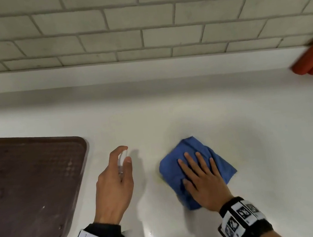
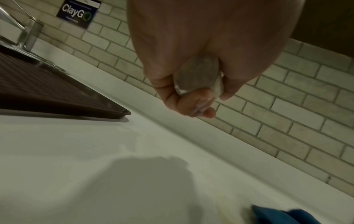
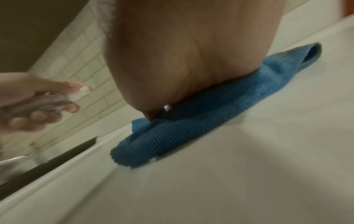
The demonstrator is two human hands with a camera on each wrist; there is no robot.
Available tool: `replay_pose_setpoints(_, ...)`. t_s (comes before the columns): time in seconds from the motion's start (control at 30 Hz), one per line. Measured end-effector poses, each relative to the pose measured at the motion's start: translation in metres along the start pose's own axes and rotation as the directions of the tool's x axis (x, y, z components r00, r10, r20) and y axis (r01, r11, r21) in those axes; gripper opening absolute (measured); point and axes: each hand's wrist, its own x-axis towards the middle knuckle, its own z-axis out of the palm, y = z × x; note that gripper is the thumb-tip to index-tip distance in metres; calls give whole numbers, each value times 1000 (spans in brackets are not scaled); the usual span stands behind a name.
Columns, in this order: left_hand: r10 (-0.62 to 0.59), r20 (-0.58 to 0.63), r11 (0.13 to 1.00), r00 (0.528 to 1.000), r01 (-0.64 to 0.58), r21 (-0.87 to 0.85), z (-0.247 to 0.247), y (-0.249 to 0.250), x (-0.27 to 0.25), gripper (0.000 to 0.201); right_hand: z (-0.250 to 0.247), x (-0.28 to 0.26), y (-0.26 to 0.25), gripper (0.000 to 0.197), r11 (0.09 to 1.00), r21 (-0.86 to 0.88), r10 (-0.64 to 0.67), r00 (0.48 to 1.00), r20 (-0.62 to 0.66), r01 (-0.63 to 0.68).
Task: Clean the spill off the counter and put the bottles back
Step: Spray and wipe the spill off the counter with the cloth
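My left hand point(image 1: 117, 176) grips a small clear spray bottle point(image 1: 122, 159) above the white counter point(image 1: 189, 103), index finger curled over its white top. In the left wrist view the bottle's round base point(image 2: 197, 75) shows between my curled fingers. My right hand point(image 1: 199, 172) lies flat with spread fingers on a crumpled blue cloth point(image 1: 188, 150), pressing it to the counter. A faint yellow smear point(image 1: 158, 179) peeks out at the cloth's left edge. The right wrist view shows the cloth point(image 3: 191, 128) under my palm and the bottle point(image 3: 47, 104) at left. Two red bottles point(image 1: 312, 60) lie at the far right by the wall.
A dark brown tray point(image 1: 30, 188) sits on the counter at the left. A tiled wall point(image 1: 138, 20) runs behind the counter. In the left wrist view a metal tap point(image 2: 28, 36) and a sink edge stand beyond the tray.
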Motion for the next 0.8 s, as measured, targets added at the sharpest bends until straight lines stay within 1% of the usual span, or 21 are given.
replay_pose_setpoints(0.1,11,52,1000,999,-11,-15,-1,-3,4,29,-4,-21,34,69,980,41,196,981,2,-196)
replay_pose_setpoints(0.17,36,83,999,996,-35,-10,-1,-5,5,30,-14,-11,51,78,956,60,287,957,36,-289)
replay_pose_setpoints(0.23,53,103,999,993,-53,-4,-3,-8,5,31,-24,15,55,72,916,104,385,921,56,-389)
replay_pose_setpoints(0.3,50,116,999,992,-49,-7,-5,-10,4,31,-37,49,40,63,894,128,429,902,36,-430)
replay_pose_setpoints(0.37,44,121,999,992,-43,-8,-8,-10,1,31,-46,80,11,62,915,127,383,923,36,-384)
replay_pose_setpoints(0.47,42,113,999,993,-42,-3,-13,-11,-2,31,-43,96,-50,62,977,86,190,981,48,-193)
replay_pose_setpoints(0.53,26,105,1000,994,-27,4,-16,-13,-3,31,-31,81,-84,68,996,48,68,996,53,-71)
replay_pose_setpoints(0.57,10,104,1000,995,-11,4,-18,-15,-3,31,-23,66,-95,70,999,32,22,999,37,-23)
replay_pose_setpoints(0.6,-5,104,1000,995,5,4,-19,-15,-4,31,-14,50,-101,67,1000,17,-24,1000,8,24)
replay_pose_setpoints(0.67,-17,100,1000,995,17,0,-19,-16,-6,32,4,20,-95,59,995,6,-101,994,-40,102)
replay_pose_setpoints(0.7,-15,99,1000,995,15,-1,-17,-15,-7,31,9,7,-84,57,994,14,-105,994,-42,106)
replay_pose_setpoints(0.8,-5,98,1000,995,5,0,-6,-9,-11,29,9,-14,-36,56,999,37,-14,999,-35,15)
